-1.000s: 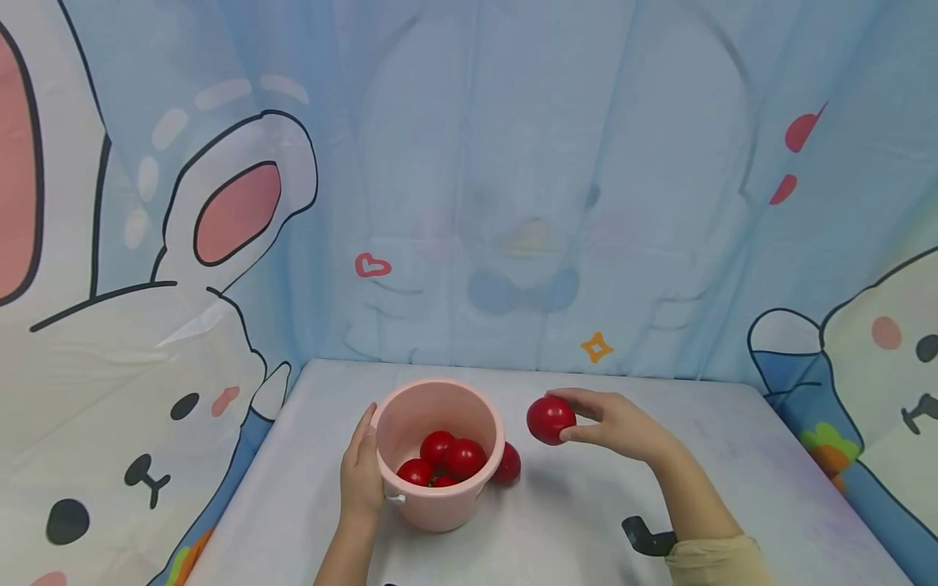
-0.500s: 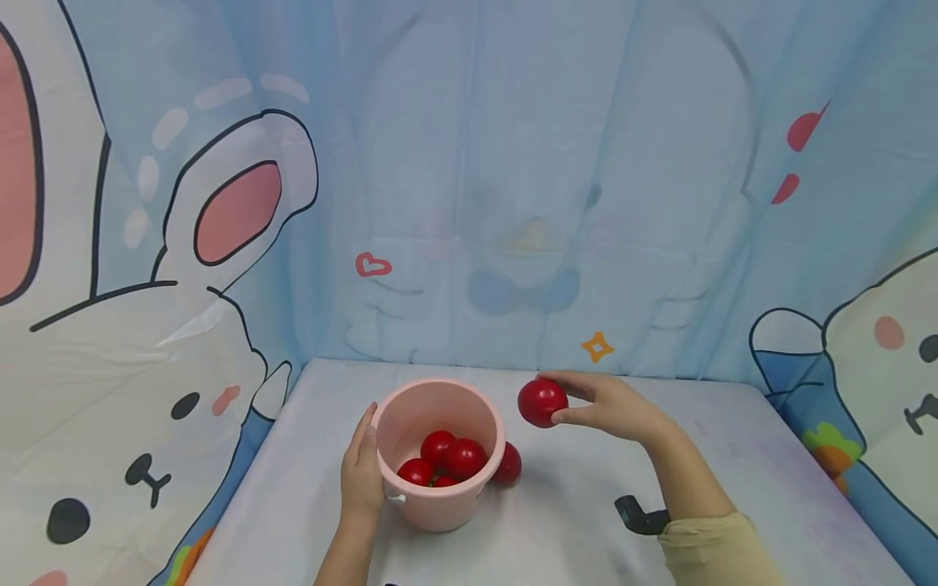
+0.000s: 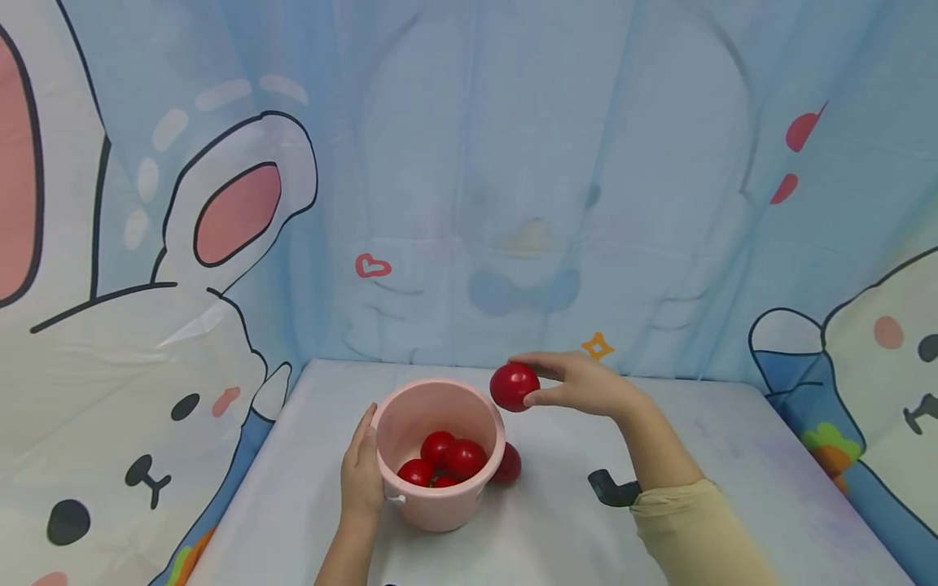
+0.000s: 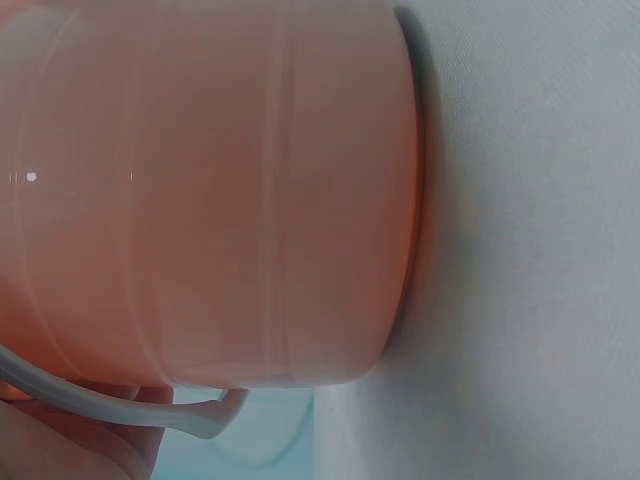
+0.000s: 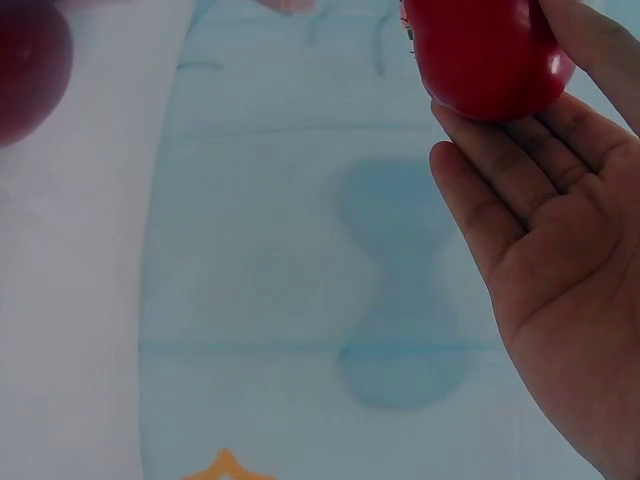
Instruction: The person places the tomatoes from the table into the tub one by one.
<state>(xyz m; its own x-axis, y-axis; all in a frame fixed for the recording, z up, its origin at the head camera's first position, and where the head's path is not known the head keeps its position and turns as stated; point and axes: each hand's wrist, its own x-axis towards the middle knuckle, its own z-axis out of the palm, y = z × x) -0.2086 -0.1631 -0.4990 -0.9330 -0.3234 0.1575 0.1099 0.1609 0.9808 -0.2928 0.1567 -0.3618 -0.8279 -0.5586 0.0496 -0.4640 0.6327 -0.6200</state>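
A pink bucket (image 3: 440, 509) stands on the table with several red tomatoes (image 3: 466, 458) inside. My left hand (image 3: 361, 480) rests against its left side, fingers extended along the wall; the left wrist view shows the bucket's side and its pale handle (image 4: 100, 400) in front of the fingers. My right hand (image 3: 579, 387) holds a red tomato (image 3: 515, 387) between thumb and fingers, above the table and close to the bucket's right rim. Another tomato (image 3: 508, 465) lies on the table at the bucket's right, partly hidden by it.
The white table (image 3: 586, 521) ends at a blue curtain (image 3: 528, 163) with cartoon prints at the back. Printed rabbits flank both sides. A black wrist-mounted piece (image 3: 614, 490) sticks out from the right forearm.
My right hand has moved left and away from me with the tomato, nearer to the bucket's rim. The left hand and the bucket stay where they were.
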